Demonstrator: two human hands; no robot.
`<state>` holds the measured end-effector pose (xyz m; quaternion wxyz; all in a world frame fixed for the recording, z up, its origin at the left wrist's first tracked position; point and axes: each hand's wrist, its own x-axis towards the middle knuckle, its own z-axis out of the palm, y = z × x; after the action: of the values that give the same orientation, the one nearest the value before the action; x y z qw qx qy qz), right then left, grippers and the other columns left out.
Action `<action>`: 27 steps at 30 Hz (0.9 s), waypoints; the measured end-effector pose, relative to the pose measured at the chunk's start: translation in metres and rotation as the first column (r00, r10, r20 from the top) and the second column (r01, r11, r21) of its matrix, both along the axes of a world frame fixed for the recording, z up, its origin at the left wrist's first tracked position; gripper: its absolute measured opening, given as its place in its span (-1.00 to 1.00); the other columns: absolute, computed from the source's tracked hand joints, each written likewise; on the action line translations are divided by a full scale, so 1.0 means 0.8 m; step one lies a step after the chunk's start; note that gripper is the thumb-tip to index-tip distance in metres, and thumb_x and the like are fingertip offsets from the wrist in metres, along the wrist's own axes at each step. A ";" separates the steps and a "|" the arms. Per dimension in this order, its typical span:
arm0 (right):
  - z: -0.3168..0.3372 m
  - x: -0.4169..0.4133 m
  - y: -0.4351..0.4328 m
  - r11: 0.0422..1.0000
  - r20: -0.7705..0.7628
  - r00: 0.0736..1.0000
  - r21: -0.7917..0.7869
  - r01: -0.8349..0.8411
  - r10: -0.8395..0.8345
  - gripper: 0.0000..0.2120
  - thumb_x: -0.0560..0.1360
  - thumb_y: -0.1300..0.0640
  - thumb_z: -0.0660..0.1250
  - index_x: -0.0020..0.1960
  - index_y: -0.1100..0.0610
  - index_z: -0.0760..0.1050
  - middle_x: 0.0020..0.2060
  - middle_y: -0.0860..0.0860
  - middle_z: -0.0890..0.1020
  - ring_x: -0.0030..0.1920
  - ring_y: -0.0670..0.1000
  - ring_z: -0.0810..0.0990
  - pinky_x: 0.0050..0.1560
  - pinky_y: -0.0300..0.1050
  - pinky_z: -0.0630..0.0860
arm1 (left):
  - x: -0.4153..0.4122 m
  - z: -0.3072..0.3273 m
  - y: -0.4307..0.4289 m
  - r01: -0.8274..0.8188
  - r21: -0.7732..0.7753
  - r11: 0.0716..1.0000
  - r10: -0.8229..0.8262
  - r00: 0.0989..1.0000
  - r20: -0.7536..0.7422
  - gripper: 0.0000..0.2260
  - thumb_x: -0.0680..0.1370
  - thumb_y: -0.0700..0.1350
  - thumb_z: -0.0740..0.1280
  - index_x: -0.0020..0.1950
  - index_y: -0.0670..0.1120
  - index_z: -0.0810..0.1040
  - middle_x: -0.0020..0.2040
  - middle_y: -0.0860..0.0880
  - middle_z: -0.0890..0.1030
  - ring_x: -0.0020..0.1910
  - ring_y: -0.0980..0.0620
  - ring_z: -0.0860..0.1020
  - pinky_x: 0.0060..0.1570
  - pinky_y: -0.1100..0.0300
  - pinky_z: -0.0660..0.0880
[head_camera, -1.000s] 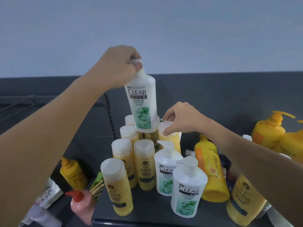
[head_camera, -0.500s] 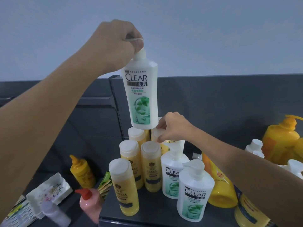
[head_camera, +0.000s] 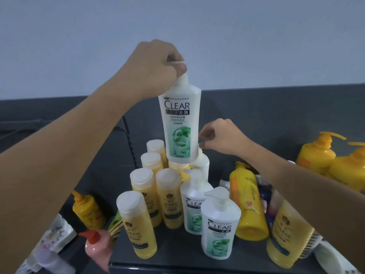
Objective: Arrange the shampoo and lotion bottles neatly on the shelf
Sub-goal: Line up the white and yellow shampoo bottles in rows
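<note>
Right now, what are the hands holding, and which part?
The left hand holds a white CLEAR shampoo bottle by its pump top, lifted above the rows. The right hand pinches something behind that bottle; what it is cannot be told.

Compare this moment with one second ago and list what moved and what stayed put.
The left hand, gripping the white CLEAR shampoo bottle by its pump top, has lifted it off the rows to hang in the air. The right hand has let go of the yellow bottle's white cap and risen, fingers pinched near the lifted bottle. The rows of yellow white-capped bottles and white pump bottles stayed put.
</note>
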<state>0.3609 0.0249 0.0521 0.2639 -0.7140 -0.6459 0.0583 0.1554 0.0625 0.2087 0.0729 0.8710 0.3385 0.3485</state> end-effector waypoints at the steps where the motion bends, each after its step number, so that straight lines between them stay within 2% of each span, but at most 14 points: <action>1: -0.002 0.003 0.000 1.000 0.014 1.000 -0.009 0.021 -0.021 -0.78 0.37 0.05 0.53 0.01 0.01 0.68 -0.13 -0.12 0.70 -0.10 -0.07 0.65 -0.07 -0.14 0.60 | 0.006 -0.003 -0.002 0.005 -0.004 1.000 -0.005 1.000 -0.009 -0.79 0.62 0.00 0.32 0.19 0.01 0.65 0.11 0.05 0.64 0.05 0.07 0.54 -0.02 0.23 0.40; 3: -0.010 0.006 0.007 0.996 0.047 0.998 -0.071 0.048 -0.045 -0.89 0.38 0.17 0.40 -0.15 -0.01 0.59 -0.20 -0.07 0.66 -0.13 0.03 0.63 -0.11 -0.03 0.63 | 0.016 -0.011 -0.004 0.022 -0.015 1.000 -0.022 1.000 -0.021 -0.81 0.61 -0.02 0.33 0.17 0.00 0.66 0.07 0.05 0.65 0.02 0.05 0.58 -0.01 0.20 0.44; 4: -0.014 0.006 0.011 0.993 0.064 0.997 -0.105 0.054 -0.048 -0.82 0.40 0.24 0.34 -0.25 -0.03 0.50 -0.26 -0.05 0.62 -0.19 0.04 0.61 -0.17 -0.04 0.60 | 0.020 -0.016 -0.004 0.030 -0.019 0.999 -0.031 0.999 -0.029 -0.81 0.60 -0.03 0.33 0.16 0.01 0.66 0.06 0.05 0.65 0.01 0.04 0.59 -0.02 0.19 0.47; 6: -0.027 0.009 0.021 0.992 0.069 0.997 -0.126 0.024 -0.015 -0.64 0.45 0.29 0.31 -0.38 -0.08 0.34 -0.38 -0.12 0.51 -0.32 -0.08 0.52 -0.33 -0.22 0.44 | 0.026 -0.026 -0.003 0.039 -0.021 0.999 -0.040 0.997 -0.058 -0.82 0.59 -0.03 0.34 0.14 0.01 0.66 0.06 0.06 0.66 0.02 0.04 0.58 -0.05 0.21 0.46; 9: -0.041 0.015 0.034 0.991 0.033 0.999 -0.131 -0.009 0.013 -0.57 0.46 0.21 0.41 -0.48 -0.14 0.39 -0.47 -0.17 0.50 -0.41 -0.20 0.47 -0.43 -0.44 0.29 | 0.028 -0.035 0.003 0.037 -0.026 0.999 -0.038 0.998 -0.058 -0.85 0.58 -0.03 0.34 0.11 0.04 0.66 0.06 0.09 0.66 -0.06 0.12 0.53 -0.16 0.36 0.39; 11: -0.045 0.018 0.040 0.993 -0.009 1.000 -0.120 -0.013 0.012 -0.53 0.43 0.19 0.45 -0.54 -0.23 0.48 -0.53 -0.20 0.52 -0.45 -0.24 0.49 -0.47 -0.49 0.29 | 0.027 -0.035 0.007 0.025 -0.032 0.999 -0.027 0.999 -0.046 -0.85 0.58 -0.02 0.35 0.10 0.05 0.67 0.03 0.12 0.65 -0.13 0.23 0.51 -0.19 0.41 0.35; 13: -0.043 0.020 0.043 0.994 -0.053 0.998 -0.104 -0.043 0.038 -0.44 0.42 0.20 0.45 -0.58 -0.33 0.47 -0.59 -0.26 0.51 -0.48 -0.27 0.49 -0.49 -0.47 0.30 | 0.026 -0.035 0.010 0.022 -0.036 0.999 -0.023 0.999 -0.036 -0.85 0.58 -0.02 0.35 0.10 0.06 0.67 0.02 0.12 0.65 -0.14 0.30 0.49 -0.20 0.42 0.35; 15: -0.041 0.026 0.047 0.991 -0.055 0.996 -0.111 -0.073 0.068 -0.55 0.41 0.16 0.47 -0.55 -0.23 0.51 -0.53 -0.22 0.57 -0.42 -0.21 0.54 -0.39 -0.38 0.41 | 0.028 -0.036 0.010 0.027 -0.035 0.999 -0.028 0.999 -0.032 -0.85 0.58 -0.01 0.36 0.11 0.05 0.67 0.03 0.12 0.66 -0.14 0.31 0.49 -0.19 0.43 0.35; 18: -0.039 0.040 0.044 0.985 -0.028 0.995 -0.137 -0.103 0.100 -0.97 0.38 -0.02 0.51 -0.21 -0.08 0.71 -0.27 -0.11 0.71 -0.19 -0.11 0.67 -0.14 -0.11 0.64 | 0.035 -0.037 0.010 0.033 -0.032 0.999 -0.034 0.999 -0.023 -0.84 0.58 -0.01 0.37 0.12 0.04 0.68 0.03 0.13 0.66 -0.15 0.32 0.49 -0.19 0.46 0.35; 19: -0.040 0.048 0.044 0.986 -0.021 0.995 -0.132 -0.101 0.099 -0.87 0.37 -0.05 0.52 -0.10 -0.06 0.74 -0.23 -0.11 0.73 -0.15 -0.12 0.68 -0.09 -0.09 0.66 | 0.038 -0.038 0.010 0.036 -0.032 0.999 -0.036 0.999 -0.019 -0.84 0.58 -0.01 0.37 0.12 0.04 0.68 0.03 0.13 0.66 -0.15 0.33 0.49 -0.20 0.48 0.34; 21: -0.039 0.059 0.040 0.987 -0.019 0.995 -0.123 -0.100 0.098 -0.80 0.38 -0.06 0.53 -0.01 -0.07 0.75 -0.19 -0.13 0.73 -0.13 -0.15 0.68 -0.05 -0.08 0.66 | 0.044 -0.038 0.009 0.042 -0.028 0.999 -0.043 0.999 -0.009 -0.84 0.59 -0.01 0.37 0.12 0.04 0.68 0.02 0.13 0.66 -0.16 0.34 0.50 -0.22 0.51 0.33; 25: -0.038 0.075 0.034 0.986 -0.019 0.995 -0.139 -0.096 0.095 -0.79 0.40 -0.03 0.54 0.03 -0.05 0.74 -0.18 -0.13 0.73 -0.13 -0.14 0.68 -0.01 -0.06 0.66 | 0.057 -0.040 0.008 0.063 -0.031 0.998 -0.064 0.998 -0.011 -0.85 0.59 -0.02 0.37 0.10 0.03 0.68 -0.02 0.13 0.66 -0.16 0.32 0.51 -0.21 0.49 0.36; 27: -0.036 0.079 0.032 0.987 -0.016 0.996 -0.136 -0.086 0.084 -0.86 0.41 -0.01 0.52 -0.04 -0.06 0.74 -0.21 -0.13 0.73 -0.15 -0.11 0.69 -0.03 -0.03 0.66 | 0.063 -0.045 0.008 0.074 -0.049 0.996 -0.075 0.997 -0.020 -0.86 0.59 -0.02 0.37 0.09 0.04 0.69 -0.03 0.14 0.66 -0.15 0.32 0.52 -0.20 0.45 0.37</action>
<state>0.4242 0.0508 0.0234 0.2148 -0.7019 -0.6689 0.1171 0.2055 0.0689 0.1726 0.1032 0.8847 0.3147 0.3280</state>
